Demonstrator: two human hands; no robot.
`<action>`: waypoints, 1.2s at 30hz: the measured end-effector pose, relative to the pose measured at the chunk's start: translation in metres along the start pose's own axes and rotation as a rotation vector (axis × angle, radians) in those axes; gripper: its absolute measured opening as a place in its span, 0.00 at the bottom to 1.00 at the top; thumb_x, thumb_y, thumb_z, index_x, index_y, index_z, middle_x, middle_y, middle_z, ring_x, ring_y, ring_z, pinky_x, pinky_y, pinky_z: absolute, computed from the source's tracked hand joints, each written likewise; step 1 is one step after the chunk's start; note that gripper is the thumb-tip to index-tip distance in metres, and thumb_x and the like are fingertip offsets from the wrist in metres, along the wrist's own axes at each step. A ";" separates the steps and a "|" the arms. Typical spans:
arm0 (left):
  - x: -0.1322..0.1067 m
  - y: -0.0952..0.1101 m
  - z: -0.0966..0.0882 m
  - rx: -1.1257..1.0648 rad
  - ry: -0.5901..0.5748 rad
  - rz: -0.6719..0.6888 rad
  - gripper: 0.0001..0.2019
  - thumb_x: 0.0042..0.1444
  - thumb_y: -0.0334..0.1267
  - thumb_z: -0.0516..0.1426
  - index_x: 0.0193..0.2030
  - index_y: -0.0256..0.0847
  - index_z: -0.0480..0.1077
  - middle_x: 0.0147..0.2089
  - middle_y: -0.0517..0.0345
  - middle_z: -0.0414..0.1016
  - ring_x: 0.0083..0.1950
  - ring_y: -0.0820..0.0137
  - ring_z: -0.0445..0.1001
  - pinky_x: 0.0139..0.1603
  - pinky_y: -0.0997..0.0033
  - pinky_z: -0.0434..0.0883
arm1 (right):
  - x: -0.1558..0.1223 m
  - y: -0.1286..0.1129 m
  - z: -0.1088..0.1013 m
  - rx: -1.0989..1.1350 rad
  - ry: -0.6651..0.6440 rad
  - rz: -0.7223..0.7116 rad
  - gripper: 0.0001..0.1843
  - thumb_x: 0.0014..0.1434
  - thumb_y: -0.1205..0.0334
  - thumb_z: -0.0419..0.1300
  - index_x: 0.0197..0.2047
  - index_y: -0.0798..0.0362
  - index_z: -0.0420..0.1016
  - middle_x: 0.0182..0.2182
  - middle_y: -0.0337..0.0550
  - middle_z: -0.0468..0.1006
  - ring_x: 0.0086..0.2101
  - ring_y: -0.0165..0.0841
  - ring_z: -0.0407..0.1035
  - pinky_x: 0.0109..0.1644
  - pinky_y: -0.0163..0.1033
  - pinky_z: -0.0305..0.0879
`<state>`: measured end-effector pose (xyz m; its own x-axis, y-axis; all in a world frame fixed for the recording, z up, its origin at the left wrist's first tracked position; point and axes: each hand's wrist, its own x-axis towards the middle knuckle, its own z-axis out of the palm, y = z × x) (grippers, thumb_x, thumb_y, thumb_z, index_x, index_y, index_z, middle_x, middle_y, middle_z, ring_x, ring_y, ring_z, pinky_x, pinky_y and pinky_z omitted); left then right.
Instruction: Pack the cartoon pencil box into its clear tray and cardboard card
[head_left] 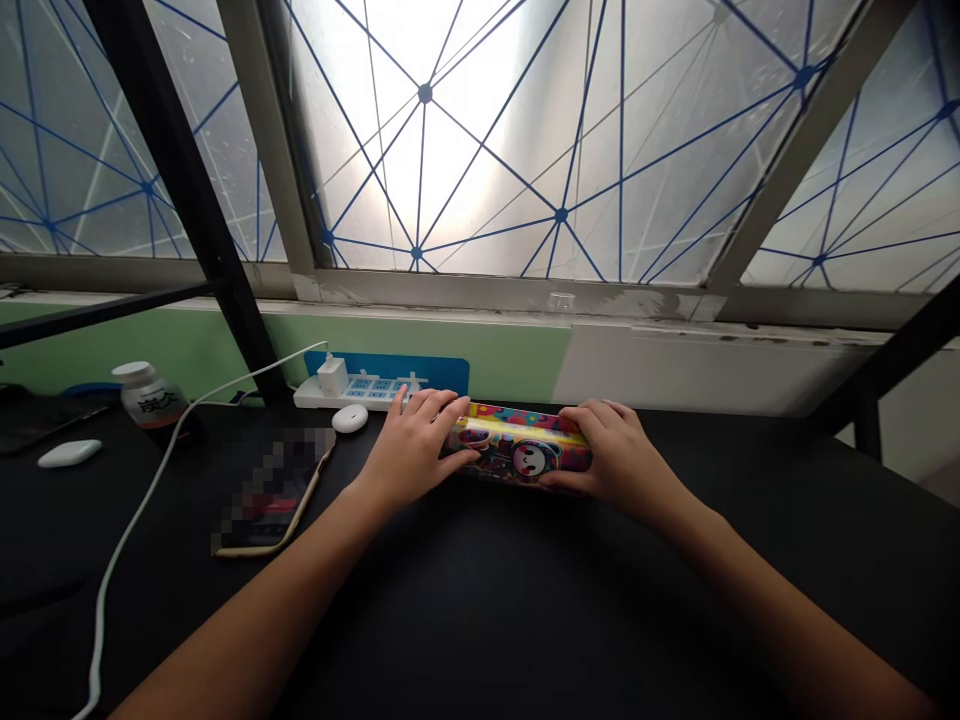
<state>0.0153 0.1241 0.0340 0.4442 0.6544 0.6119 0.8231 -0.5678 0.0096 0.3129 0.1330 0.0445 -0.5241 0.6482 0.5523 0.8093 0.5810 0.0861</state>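
Observation:
A long, shiny case (pixel 517 455) with a bright cartoon print in yellow, red and blue lies on the black table, near its far edge. I cannot tell what kind of case it is. Around its left end are the fingers of my left hand (pixel 412 445), thumb in front and fingertips over the top. My right hand (pixel 615 455) grips the other end the same way, with the thumb low on the front face. Just behind my left hand is a white power strip (pixel 319 396).
A white charger (pixel 332 376) sits in the strip, its cable (pixel 154 480) running down the left side. Left of my forearm lies a partly blurred phone-like item (pixel 277 505). Nearby are a round white case (pixel 349 418), a bottle (pixel 154 400), a white mouse (pixel 70 453) and black posts (pixel 187 200).

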 end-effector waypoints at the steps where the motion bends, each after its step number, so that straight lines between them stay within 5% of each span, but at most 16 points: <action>1: 0.000 0.001 -0.001 0.031 -0.011 0.007 0.28 0.61 0.47 0.63 0.65 0.41 0.63 0.60 0.47 0.72 0.62 0.53 0.67 0.71 0.43 0.49 | -0.001 -0.005 -0.001 -0.011 0.006 -0.020 0.28 0.52 0.46 0.71 0.49 0.54 0.69 0.44 0.51 0.77 0.45 0.48 0.72 0.61 0.60 0.58; 6: 0.001 0.013 0.001 0.106 -0.195 0.101 0.16 0.61 0.38 0.63 0.54 0.41 0.69 0.52 0.51 0.76 0.53 0.56 0.73 0.67 0.46 0.57 | -0.005 -0.036 0.000 0.009 -0.130 -0.093 0.14 0.58 0.63 0.66 0.48 0.53 0.70 0.42 0.50 0.80 0.42 0.44 0.76 0.61 0.59 0.61; 10: 0.002 0.023 0.005 0.076 -0.322 0.118 0.16 0.59 0.42 0.64 0.50 0.40 0.70 0.50 0.50 0.77 0.51 0.55 0.75 0.57 0.54 0.67 | -0.008 -0.051 0.010 0.058 -0.256 -0.113 0.21 0.59 0.63 0.65 0.55 0.56 0.71 0.53 0.57 0.78 0.53 0.50 0.72 0.57 0.56 0.68; 17: 0.001 0.025 0.002 0.011 -0.316 0.101 0.26 0.61 0.60 0.57 0.54 0.41 0.71 0.48 0.47 0.77 0.50 0.53 0.74 0.51 0.54 0.69 | -0.011 -0.047 0.023 0.172 -0.385 -0.130 0.38 0.62 0.50 0.65 0.69 0.56 0.60 0.68 0.57 0.63 0.67 0.51 0.54 0.68 0.60 0.57; 21: -0.003 0.023 0.005 -0.041 -0.296 0.028 0.35 0.61 0.65 0.54 0.65 0.42 0.64 0.62 0.43 0.72 0.63 0.49 0.67 0.64 0.45 0.60 | -0.010 -0.044 0.024 0.218 -0.430 -0.116 0.41 0.63 0.43 0.61 0.72 0.52 0.56 0.71 0.54 0.56 0.70 0.49 0.48 0.70 0.60 0.52; 25: -0.007 0.017 0.014 -0.080 -0.439 -0.103 0.46 0.59 0.72 0.47 0.73 0.41 0.53 0.75 0.39 0.54 0.74 0.43 0.51 0.68 0.35 0.51 | -0.006 -0.046 0.019 0.245 -0.517 -0.073 0.43 0.63 0.39 0.58 0.74 0.50 0.53 0.72 0.51 0.52 0.71 0.48 0.43 0.71 0.59 0.47; 30: -0.007 0.010 0.017 -0.126 -0.532 -0.143 0.48 0.57 0.75 0.43 0.75 0.44 0.51 0.77 0.46 0.48 0.77 0.48 0.45 0.72 0.38 0.46 | -0.007 -0.026 -0.002 0.272 -0.690 0.022 0.43 0.61 0.34 0.56 0.73 0.43 0.53 0.72 0.45 0.50 0.70 0.48 0.46 0.71 0.60 0.47; 36: -0.006 0.007 0.015 -0.146 -0.567 -0.136 0.49 0.56 0.77 0.40 0.75 0.45 0.51 0.77 0.48 0.45 0.77 0.49 0.43 0.72 0.37 0.44 | -0.008 0.020 -0.020 0.259 -0.746 0.153 0.36 0.61 0.30 0.54 0.63 0.44 0.74 0.66 0.46 0.67 0.64 0.51 0.61 0.66 0.54 0.60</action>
<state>0.0234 0.1241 0.0186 0.4909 0.8675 0.0801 0.8466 -0.4967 0.1914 0.3382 0.1296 0.0582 -0.5252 0.8348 -0.1649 0.8474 0.4952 -0.1916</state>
